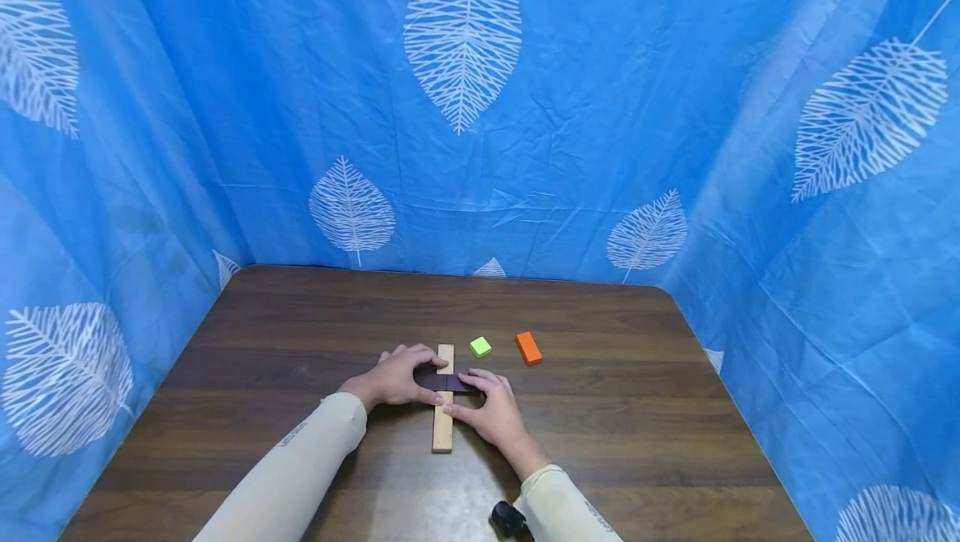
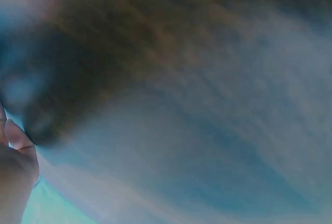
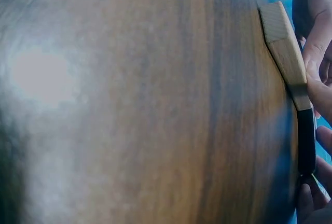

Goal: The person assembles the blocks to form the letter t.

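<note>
Pale wooden blocks lie in a narrow upright line on the table, and dark brown blocks cross them at the middle. My left hand grips the left dark block, its thumb and fingers curved round it and reaching the pale wood. From the right, my right hand holds the other dark block at its outer end, with the thumb against the near pale piece. The right wrist view shows fingertips at the end of the dark block, beside a pale block. The left wrist view is mostly blurred.
Behind the right hand lie a small lime-green block and an orange block. The brown wooden table is enclosed by a blue curtain with white leaf prints. A black wrist camera sits at the right sleeve.
</note>
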`<state>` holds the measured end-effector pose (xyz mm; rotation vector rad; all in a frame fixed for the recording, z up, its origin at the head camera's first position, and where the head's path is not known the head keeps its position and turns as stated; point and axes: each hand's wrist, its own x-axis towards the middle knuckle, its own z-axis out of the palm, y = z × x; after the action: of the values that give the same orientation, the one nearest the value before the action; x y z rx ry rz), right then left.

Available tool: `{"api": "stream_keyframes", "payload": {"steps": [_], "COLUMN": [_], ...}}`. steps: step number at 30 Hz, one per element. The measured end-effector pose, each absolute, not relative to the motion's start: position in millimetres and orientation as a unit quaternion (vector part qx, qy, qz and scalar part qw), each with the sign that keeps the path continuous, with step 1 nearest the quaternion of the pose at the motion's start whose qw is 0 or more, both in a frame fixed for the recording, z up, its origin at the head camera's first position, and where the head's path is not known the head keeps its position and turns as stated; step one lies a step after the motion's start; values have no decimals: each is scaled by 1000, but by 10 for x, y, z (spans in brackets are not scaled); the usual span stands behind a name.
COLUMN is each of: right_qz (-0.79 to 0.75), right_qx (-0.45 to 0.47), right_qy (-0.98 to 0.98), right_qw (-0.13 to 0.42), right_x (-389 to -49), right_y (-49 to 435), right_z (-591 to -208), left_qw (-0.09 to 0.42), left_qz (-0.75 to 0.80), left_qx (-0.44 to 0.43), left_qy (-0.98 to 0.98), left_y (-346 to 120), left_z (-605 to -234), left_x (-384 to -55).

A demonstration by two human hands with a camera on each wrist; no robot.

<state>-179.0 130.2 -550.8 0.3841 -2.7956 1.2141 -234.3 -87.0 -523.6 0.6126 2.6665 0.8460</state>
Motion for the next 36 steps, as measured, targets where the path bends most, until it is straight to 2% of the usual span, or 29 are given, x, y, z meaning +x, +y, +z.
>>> {"api": "stream_keyframes", "payload": {"steps": [15,19,26,31,36], "right_qz": [384,389,426,470,474], "right_qx": [132,125,27,-44,-61], "right_qy": [-913,-912,-902,-881,-879], "right_qw": [18,30,60,36,6], "right_x": [-1815,-1833,-1970,-2102,-2256], "right_y": [1315,1319,1374,1410,1426], "right_z": [-5426,-5391,-5345,-5289,-5287], "left_qw": [132,131,132,137,138], "left_qz": [286,285,283,280,274], "left_qx": [226,228,232,232,231], "left_qy": [922,922,921,922,923], "left_y": [-875,-888,-877,-870,-894], "left_z": [-5261,-5270,-5282,-5283,-5263], "left_x": [-2334,-2313,-2315,-2332,-2326]}}
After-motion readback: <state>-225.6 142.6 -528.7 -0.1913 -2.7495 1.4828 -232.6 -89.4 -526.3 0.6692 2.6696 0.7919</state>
